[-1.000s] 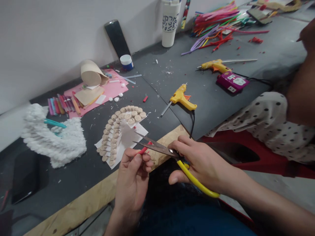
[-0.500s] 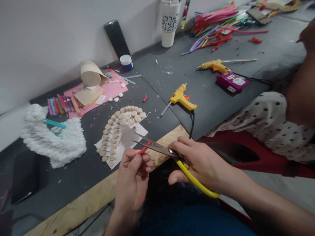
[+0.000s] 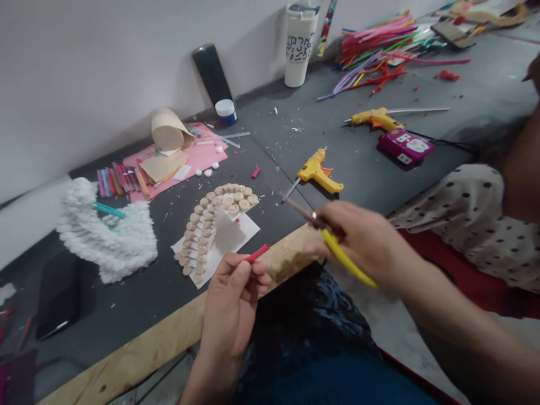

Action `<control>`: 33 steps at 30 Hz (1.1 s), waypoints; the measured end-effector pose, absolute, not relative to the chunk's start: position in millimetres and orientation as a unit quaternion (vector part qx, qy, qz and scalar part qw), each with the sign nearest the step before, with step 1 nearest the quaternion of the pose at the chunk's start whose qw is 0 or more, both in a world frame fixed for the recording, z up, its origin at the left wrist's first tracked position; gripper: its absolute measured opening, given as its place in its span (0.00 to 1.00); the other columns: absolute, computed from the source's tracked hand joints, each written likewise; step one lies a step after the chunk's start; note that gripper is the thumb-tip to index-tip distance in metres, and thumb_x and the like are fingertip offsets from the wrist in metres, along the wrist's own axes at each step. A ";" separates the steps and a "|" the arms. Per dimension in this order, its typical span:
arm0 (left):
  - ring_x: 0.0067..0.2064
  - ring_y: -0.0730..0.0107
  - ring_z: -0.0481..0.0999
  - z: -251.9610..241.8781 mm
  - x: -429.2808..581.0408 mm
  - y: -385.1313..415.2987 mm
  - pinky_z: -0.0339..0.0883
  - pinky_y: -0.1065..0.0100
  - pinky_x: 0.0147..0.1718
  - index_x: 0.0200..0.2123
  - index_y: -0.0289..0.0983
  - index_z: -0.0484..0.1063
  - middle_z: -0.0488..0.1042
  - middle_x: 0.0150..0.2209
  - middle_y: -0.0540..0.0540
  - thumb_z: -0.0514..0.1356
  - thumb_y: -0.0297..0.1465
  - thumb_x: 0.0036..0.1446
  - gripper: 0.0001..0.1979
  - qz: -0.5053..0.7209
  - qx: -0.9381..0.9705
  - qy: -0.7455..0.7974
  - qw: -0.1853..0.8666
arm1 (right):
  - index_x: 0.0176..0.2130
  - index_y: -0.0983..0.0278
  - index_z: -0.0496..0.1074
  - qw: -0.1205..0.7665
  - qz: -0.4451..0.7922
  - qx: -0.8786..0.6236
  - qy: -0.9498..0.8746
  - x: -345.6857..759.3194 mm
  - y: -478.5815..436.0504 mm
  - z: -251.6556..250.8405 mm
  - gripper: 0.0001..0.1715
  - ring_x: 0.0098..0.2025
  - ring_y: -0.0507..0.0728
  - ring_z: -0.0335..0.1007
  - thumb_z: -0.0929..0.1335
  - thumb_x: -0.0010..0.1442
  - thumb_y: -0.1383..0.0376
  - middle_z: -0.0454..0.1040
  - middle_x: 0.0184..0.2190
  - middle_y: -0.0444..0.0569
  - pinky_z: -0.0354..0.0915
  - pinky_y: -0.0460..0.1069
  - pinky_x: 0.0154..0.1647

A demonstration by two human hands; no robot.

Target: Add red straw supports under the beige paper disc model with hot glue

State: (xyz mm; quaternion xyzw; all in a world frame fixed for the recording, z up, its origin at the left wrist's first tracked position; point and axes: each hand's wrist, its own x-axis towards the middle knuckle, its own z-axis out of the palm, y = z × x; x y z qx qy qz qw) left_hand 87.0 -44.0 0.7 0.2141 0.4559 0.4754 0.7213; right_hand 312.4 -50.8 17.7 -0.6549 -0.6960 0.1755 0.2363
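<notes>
Over the wooden edge of the table: I have the left hand pinching a red stick between thumb and fingers, its free end poking out clear.
Scissors: gripped in the right hand, which is blurred; the blades stand apart from the stick, and I cannot tell how far they are spread.
Coils: beige, set in curved rows with more clustered at the upper end; I judge that part well advanced.
White card: under the coils, bare white inside the curve apart from a red speck, so I would call that area unfilled.
Red piece: short, loose on the table near the glue gun, attached to nothing.
Fluffy piece: white, thickly covered; it looks nearly complete to me.
</notes>
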 end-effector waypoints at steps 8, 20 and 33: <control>0.23 0.69 0.78 4.6 68.4 -49.1 0.73 0.73 0.23 0.30 0.35 0.78 0.81 0.24 0.45 0.72 0.38 0.48 0.12 0.455 0.428 0.554 0.550 | 0.53 0.66 0.71 0.197 0.071 -0.655 -0.726 368.3 91.3 21.5 0.27 0.42 0.61 0.73 0.71 0.59 0.54 0.77 0.41 0.55 0.65 0.53 0.42; 0.33 0.69 0.78 -11.7 55.2 -52.0 0.70 0.71 0.33 0.36 0.39 0.78 0.80 0.32 0.48 0.63 0.39 0.59 0.10 0.323 0.602 0.554 0.477 | 0.59 0.64 0.68 0.078 0.124 -0.620 -0.771 350.0 197.9 -20.7 0.26 0.48 0.58 0.70 0.69 0.61 0.67 0.74 0.50 0.56 0.63 0.49 0.48; 0.28 0.77 0.66 -30.6 55.7 -41.7 0.61 0.76 0.27 0.33 0.37 0.73 0.70 0.27 0.52 0.67 0.35 0.53 0.09 0.400 0.443 0.512 0.618 | 0.56 0.71 0.70 0.098 0.030 -0.648 -0.754 340.5 134.7 -1.9 0.22 0.54 0.64 0.67 0.61 0.68 0.63 0.71 0.51 0.66 0.61 0.54 0.55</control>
